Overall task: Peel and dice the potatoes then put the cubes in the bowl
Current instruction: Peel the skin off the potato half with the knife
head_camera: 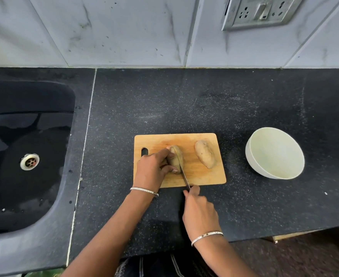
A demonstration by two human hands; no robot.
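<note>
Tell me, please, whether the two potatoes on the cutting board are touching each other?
Apart. The head view shows bare cutting board between the held potato and the other potato.

A home kitchen: black speckled granite worktop [204, 100], built-in dark sink [25, 136] with steel drain [30, 161], marble-look wall tiles [124, 31], wall socket plate [260, 12].

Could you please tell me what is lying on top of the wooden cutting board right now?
Two potatoes: one lies free at the right, the other is held by the left hand with the knife on it. The hand covers its left side.
</note>
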